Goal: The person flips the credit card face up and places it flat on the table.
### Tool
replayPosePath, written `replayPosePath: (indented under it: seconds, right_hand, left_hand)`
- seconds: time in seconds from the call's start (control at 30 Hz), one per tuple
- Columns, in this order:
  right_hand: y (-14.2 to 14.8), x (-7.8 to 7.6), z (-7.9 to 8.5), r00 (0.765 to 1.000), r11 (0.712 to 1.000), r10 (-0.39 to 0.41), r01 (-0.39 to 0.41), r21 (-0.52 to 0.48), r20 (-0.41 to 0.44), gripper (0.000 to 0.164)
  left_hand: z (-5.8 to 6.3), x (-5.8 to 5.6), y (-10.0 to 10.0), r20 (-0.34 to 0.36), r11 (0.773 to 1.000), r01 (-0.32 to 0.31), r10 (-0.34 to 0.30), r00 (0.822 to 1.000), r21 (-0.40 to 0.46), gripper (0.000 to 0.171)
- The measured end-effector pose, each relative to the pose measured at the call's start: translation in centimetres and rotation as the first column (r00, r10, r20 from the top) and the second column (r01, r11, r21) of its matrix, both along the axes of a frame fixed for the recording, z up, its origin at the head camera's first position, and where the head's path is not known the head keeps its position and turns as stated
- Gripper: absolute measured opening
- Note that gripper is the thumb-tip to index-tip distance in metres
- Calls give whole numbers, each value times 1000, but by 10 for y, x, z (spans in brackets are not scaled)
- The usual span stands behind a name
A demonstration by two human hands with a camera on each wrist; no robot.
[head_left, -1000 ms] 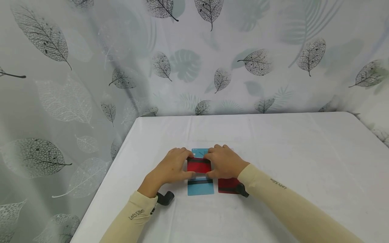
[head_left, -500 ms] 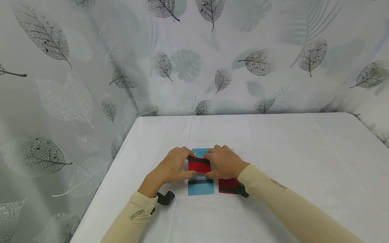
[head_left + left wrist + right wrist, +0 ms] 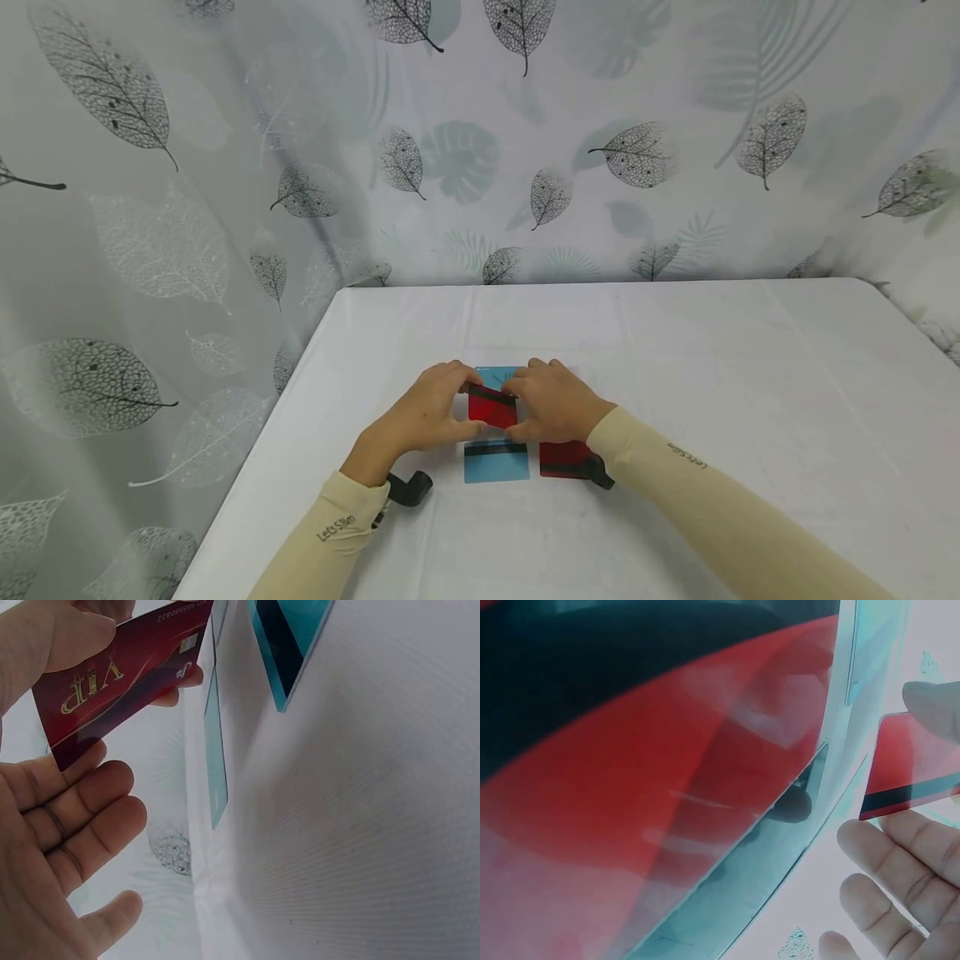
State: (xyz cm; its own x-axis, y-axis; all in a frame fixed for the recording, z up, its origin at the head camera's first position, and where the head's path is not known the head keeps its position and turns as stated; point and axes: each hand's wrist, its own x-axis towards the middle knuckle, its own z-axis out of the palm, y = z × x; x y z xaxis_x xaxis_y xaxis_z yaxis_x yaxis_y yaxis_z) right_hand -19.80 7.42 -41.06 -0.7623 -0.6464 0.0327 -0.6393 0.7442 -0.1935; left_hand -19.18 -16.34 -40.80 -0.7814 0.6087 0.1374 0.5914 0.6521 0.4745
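Note:
Over the table, a red card (image 3: 492, 408) with a black magnetic stripe is tilted between two hands. My left hand (image 3: 426, 408) pinches its left side by thumb and fingers. From the right, my right hand (image 3: 558, 402) grips the opposite side; in the right wrist view its thumb (image 3: 934, 709) lies along the card's edge. The left wrist view reveals the card's other face (image 3: 112, 671), with gold "VIP" lettering and a chip. Just behind it lies a blue card (image 3: 495, 377), partly covered. Nearer me lies another blue card (image 3: 497, 468), stripe up.
A second red card (image 3: 561, 454) lies under my right wrist, partly hidden by a black wrist camera mount (image 3: 597, 472). Another black mount (image 3: 410, 489) sticks out at my left wrist. A white cloth covers the table (image 3: 735, 400); a leaf-patterned curtain (image 3: 465, 108) hangs behind.
The held red card turns gradually, its right side tipping down, so it looks narrower and more slanted. Both hands stay nearly in place; the cards on the table stay put.

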Motion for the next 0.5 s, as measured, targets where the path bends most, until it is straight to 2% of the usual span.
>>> replayPosePath:
  seconds: [0.23, 0.5]
  right_hand:
    - [-1, -1, -1, 1000, 1000, 4, -4, -13, 5, 54]
    - [0, -1, -2, 1000, 1000, 14, -13, -26, 4, 52]
  left_hand:
    - [0, -1, 1, 42, 999, -4, 2, 999, 36, 47]
    - [0, 0, 2, 48, 998, 4, -7, 999, 62, 45]
